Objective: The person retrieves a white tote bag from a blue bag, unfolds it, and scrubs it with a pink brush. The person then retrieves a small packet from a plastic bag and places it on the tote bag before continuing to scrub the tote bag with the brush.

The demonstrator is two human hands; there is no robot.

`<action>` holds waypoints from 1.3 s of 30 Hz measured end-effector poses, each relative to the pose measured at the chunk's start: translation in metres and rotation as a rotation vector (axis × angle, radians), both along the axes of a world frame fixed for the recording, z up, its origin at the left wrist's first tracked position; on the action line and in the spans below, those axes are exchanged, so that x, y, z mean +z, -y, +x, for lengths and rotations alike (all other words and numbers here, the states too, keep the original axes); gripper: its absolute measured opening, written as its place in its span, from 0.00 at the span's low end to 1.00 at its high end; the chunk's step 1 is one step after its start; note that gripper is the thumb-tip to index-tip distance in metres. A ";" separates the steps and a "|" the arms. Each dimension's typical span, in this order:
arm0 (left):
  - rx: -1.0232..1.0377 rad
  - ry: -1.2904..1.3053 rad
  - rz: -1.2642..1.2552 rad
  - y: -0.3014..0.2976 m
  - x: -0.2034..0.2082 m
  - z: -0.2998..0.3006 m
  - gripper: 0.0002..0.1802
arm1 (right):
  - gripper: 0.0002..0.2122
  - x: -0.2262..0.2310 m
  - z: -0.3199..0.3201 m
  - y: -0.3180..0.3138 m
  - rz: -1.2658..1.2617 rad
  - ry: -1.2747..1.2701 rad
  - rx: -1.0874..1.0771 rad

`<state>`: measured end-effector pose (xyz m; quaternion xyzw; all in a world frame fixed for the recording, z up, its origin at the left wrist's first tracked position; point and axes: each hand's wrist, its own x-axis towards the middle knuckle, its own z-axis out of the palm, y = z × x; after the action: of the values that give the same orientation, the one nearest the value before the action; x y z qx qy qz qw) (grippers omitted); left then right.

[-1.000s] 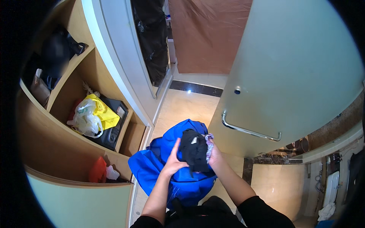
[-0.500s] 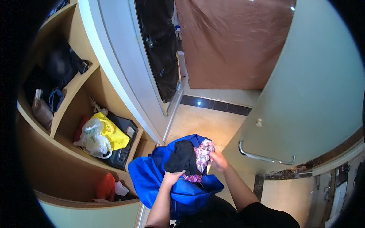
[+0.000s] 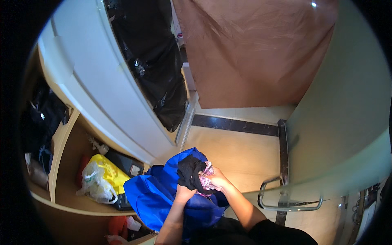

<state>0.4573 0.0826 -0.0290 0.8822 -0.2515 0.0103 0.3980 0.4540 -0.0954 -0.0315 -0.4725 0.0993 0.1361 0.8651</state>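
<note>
Right hand (image 3: 216, 179), now nearer the left hand (image 3: 185, 193), curls around pink-patterned cloth (image 3: 205, 182); the left grips black cloth (image 3: 187, 172) over blue fabric (image 3: 148, 200). Tiled floor (image 3: 245, 153) lies at two o'clock, wooden shelving (image 3: 67, 175) at nine.

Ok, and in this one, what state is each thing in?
Left hand: fingers curled on the black cloth
Right hand: gripping the patterned cloth
Black cloth: crumpled
Patterned cloth: bunched, partly covered
Blue fabric: loosely folded, slack
Yellow bag: lying on the shelf, creased
Clear plastic bag: crumpled
Brown sheet: hanging, wrinkled
Glass door: apparently open
</note>
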 end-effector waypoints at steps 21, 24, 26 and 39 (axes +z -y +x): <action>0.432 -0.537 -0.502 0.083 0.003 0.324 0.13 | 0.15 -0.022 0.233 0.212 -0.166 0.080 -1.253; 0.469 -0.446 -0.471 0.094 -0.002 0.357 0.14 | 0.21 -0.016 0.260 0.236 -0.556 0.163 -1.312; 0.446 -0.382 -0.435 0.092 -0.033 0.392 0.14 | 0.24 -0.017 0.286 0.256 -1.007 0.166 -1.298; 0.831 -0.172 0.073 0.108 -0.087 0.513 0.13 | 0.17 -0.128 0.520 0.360 -1.965 -0.083 -0.474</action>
<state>0.9703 -0.0254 -0.1157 0.9197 0.1595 0.0871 0.3480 0.9738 -0.4550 -0.1593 -0.9385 0.2887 -0.1649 0.0935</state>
